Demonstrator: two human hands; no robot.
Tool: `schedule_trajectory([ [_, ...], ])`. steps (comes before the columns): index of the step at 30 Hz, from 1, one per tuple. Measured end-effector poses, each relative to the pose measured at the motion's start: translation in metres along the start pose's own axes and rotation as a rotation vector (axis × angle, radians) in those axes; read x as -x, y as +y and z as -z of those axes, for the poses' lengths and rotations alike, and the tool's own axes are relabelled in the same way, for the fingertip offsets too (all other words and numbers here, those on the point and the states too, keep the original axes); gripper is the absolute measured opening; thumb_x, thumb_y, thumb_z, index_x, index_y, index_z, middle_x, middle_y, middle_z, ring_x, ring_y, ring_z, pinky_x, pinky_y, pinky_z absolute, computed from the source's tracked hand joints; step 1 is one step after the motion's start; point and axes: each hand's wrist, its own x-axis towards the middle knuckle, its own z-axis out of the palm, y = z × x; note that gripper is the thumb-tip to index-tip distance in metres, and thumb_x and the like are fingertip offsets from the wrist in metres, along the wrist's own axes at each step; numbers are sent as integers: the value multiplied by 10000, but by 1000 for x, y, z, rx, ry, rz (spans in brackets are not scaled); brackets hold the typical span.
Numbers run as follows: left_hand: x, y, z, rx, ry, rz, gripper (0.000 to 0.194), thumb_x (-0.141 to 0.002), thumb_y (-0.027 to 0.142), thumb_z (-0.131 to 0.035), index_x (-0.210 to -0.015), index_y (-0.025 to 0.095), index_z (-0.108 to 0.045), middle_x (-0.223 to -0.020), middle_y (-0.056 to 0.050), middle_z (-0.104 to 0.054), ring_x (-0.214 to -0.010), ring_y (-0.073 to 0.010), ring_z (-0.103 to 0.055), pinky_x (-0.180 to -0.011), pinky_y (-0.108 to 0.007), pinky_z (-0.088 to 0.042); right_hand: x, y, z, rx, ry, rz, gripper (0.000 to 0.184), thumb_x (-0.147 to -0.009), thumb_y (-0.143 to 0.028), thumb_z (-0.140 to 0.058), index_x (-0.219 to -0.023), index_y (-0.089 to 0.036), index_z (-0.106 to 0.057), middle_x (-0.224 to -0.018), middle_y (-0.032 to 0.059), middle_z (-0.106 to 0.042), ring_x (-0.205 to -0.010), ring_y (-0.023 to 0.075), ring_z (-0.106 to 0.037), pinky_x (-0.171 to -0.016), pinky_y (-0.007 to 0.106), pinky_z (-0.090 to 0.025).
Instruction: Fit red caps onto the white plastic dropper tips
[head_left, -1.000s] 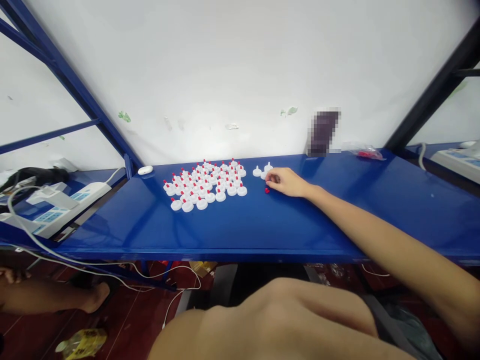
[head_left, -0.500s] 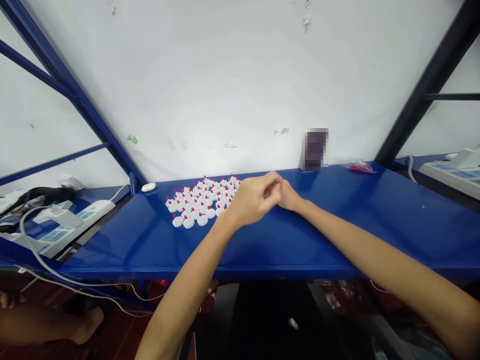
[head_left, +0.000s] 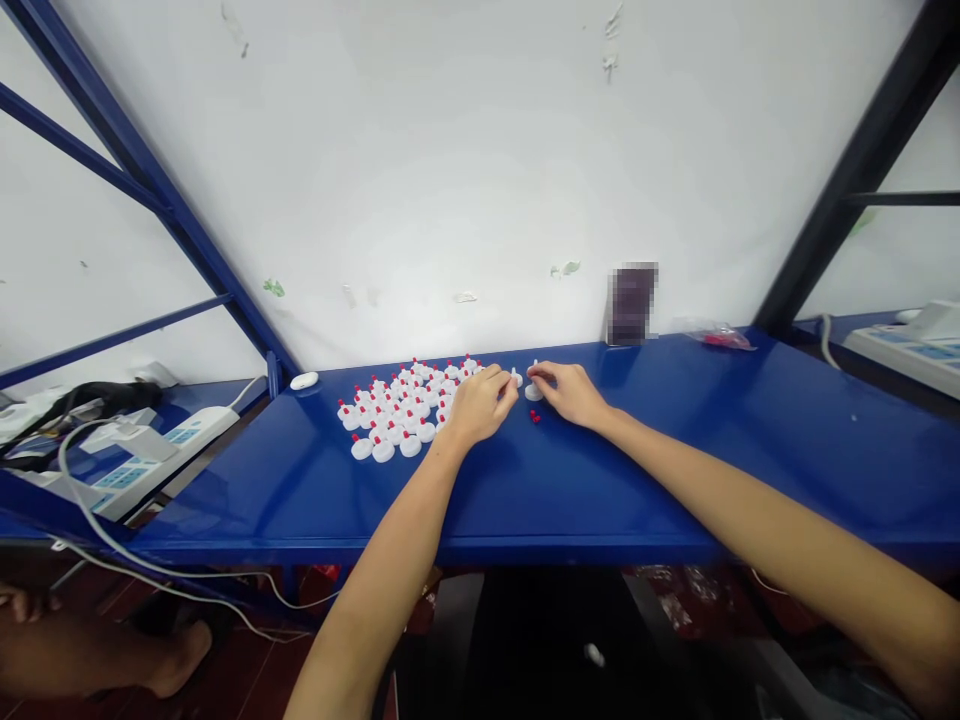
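Several white nozzle caps with red tips point(head_left: 383, 452) stand in a cluster on the blue table, left of and partly behind my left hand point(head_left: 480, 404). That hand is closed, its thumb and fingers pinched beside a white nozzle cap point(head_left: 517, 379); whether something small is between the fingertips is hidden. My right hand point(head_left: 571, 392) is closed too, its fingertips gripping another white nozzle cap point(head_left: 533, 393) that shows no red tip and rests upright on the table. A few small loose red tips point(head_left: 535, 416) lie just in front of that cap.
A blurred dark upright object point(head_left: 631, 305) leans on the wall. A clear bag with red pieces point(head_left: 721, 338) lies at the back right, a white oval case point(head_left: 304, 381) at the back left. Power strips point(head_left: 161, 455) and cables flank the table. Another person's leg point(head_left: 97, 645) is lower left.
My hands, which were together with the left in front of the right, have moved apart. The untipped white caps and loose red tips between them now show. The view has shifted slightly.
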Motion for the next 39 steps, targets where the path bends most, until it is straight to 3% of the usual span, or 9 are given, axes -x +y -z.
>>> schedule_trajectory([
  [6, 4, -3, -2, -50, -52, 49, 287, -985, 254, -392, -758, 187, -555, -776, -31, -579, -737, -163, -559, -675, -290, -390, 1, 1, -1, -76, 0, -36, 177, -882, -190, -532, -978, -205, -680, -966, 51, -759, -880, 203, -725, -828, 342, -557],
  [10, 5, 0, -3, 33, -84, 99, 155, -960, 233, -429, -1006, 209, -576, -862, -22, -647, -745, -165, -598, -664, -283, -413, 2, 2, 0, -97, 4, -46, 176, -859, -172, -542, -968, -207, -676, -950, 46, -758, -877, 203, -730, -823, 343, -566],
  [13, 5, 2, -3, 69, -89, 113, 205, -962, 243, -431, -1134, 226, -540, -908, -18, -674, -757, -168, -622, -683, -285, -435, 2, 2, 1, -94, -5, -33, 187, -857, -169, -539, -969, -210, -683, -941, 41, -759, -867, 205, -731, -815, 344, -568],
  [22, 6, 3, -6, 88, -45, 112, 206, -960, 217, -404, -1072, 220, -577, -812, -5, -667, -699, -156, -616, -668, -271, -422, 2, -2, 3, -58, -42, -38, 183, -833, -152, -549, -930, -197, -697, -905, 42, -759, -835, 199, -726, -810, 333, -556],
  [27, 6, 2, -8, 89, -17, 116, 205, -951, 201, -400, -1046, 209, -581, -768, -7, -644, -703, -160, -602, -680, -275, -421, 1, -3, 1, -58, 1, -19, 153, -826, -181, -574, -917, -207, -695, -914, 40, -751, -855, 210, -705, -838, 372, -537],
  [31, 6, 2, -9, 86, 42, 98, 179, -922, 185, -431, -1020, 205, -579, -787, -22, -636, -761, -177, -591, -764, -306, -437, -1, -9, 1, -369, 146, -175, 138, -802, -277, -636, -901, -194, -683, -873, 57, -748, -812, 209, -706, -825, 375, -556],
  [34, 5, 5, -7, 116, 142, 108, 140, -888, 171, -468, -980, 198, -570, -804, -28, -639, -857, -188, -592, -854, -328, -426, -1, -18, 0, -621, 238, -259, 252, -737, -326, -718, -938, -188, -654, -849, 61, -745, -801, 214, -709, -811, 370, -565],
  [36, 5, 7, -5, 109, 181, 132, 129, -866, 176, -494, -971, 197, -566, -726, -9, -615, -854, -195, -592, -881, -348, -405, -1, -24, 0, -730, 261, -274, 299, -705, -340, -749, -935, -197, -624, -836, 52, -743, -788, 210, -705, -781, 357, -565],
  [39, 4, 8, -4, 75, 124, 135, 162, -846, 211, -525, -1002, 196, -566, -620, 24, -557, -741, -191, -582, -862, -361, -395, 1, -34, -2, -810, 234, -287, 286, -710, -391, -743, -880, -207, -605, -816, 44, -735, -761, 202, -693, -711, 331, -558],
])
